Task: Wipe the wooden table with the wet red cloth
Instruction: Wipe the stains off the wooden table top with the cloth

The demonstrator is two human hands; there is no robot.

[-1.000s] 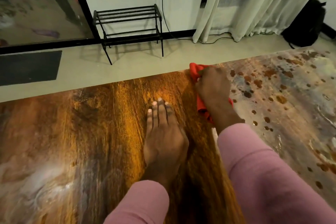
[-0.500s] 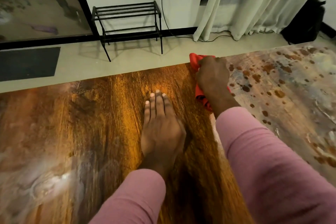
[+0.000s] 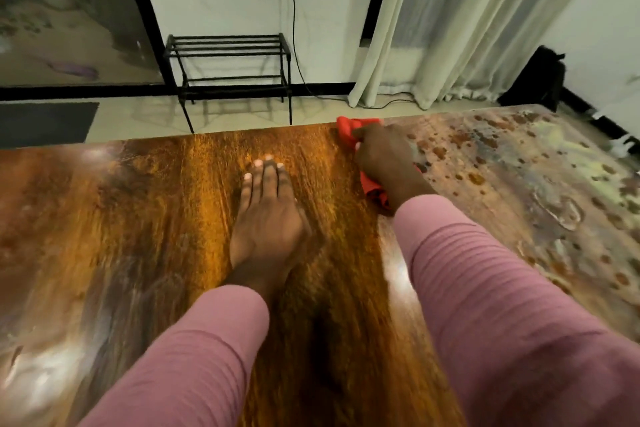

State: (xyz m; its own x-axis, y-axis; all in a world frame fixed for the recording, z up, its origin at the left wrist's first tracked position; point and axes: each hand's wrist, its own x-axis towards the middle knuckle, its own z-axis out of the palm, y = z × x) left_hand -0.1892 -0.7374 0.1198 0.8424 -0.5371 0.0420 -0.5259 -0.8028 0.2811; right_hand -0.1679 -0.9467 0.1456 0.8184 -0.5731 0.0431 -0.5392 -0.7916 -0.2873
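Note:
The wooden table (image 3: 138, 211) fills the lower view, glossy brown in the middle and left, dull and spotted on the right. My right hand (image 3: 384, 156) presses the bunched red cloth (image 3: 349, 128) against the table at its far edge; red folds also stick out under the wrist. My left hand (image 3: 266, 215) lies flat on the wood to the left of the cloth, palm down, fingers together and extended, holding nothing. Pink sleeves cover both forearms.
Beyond the far table edge is a pale floor with a black metal rack (image 3: 228, 76) against the wall, a dark mat (image 3: 45, 123) at left, long curtains (image 3: 467, 21) with a cable beneath, and a black bag (image 3: 540, 80) at right.
My right hand has slid the red cloth further away to the table's far edge. My left hand has stayed flat on the wood. The camera has shifted slightly.

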